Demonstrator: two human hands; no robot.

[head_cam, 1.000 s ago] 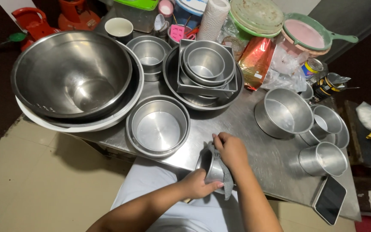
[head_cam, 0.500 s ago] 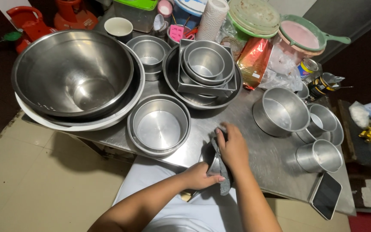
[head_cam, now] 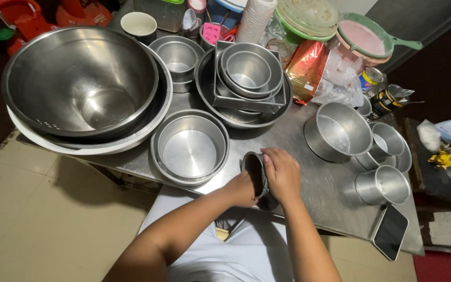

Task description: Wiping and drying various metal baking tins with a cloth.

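Note:
A small round metal tin (head_cam: 254, 169) stands on edge at the near rim of the steel table (head_cam: 319, 180), its dark inside facing left. My left hand (head_cam: 242, 189) grips it from below and behind. My right hand (head_cam: 282, 175) is closed over its right side and top. A round cake pan (head_cam: 190, 148) lies flat just left of the tin.
A very large steel bowl (head_cam: 82, 86) fills the left. Nested square and round pans (head_cam: 246, 78) sit at the back centre. Three round tins (head_cam: 340, 130) cluster at the right, with a dark phone (head_cam: 390, 231) at the table's near right corner. Packets, lids and cups crowd the far edge.
Both hands have shifted up onto the table edge with the small tin, which has been turned so its dark open side shows to the left.

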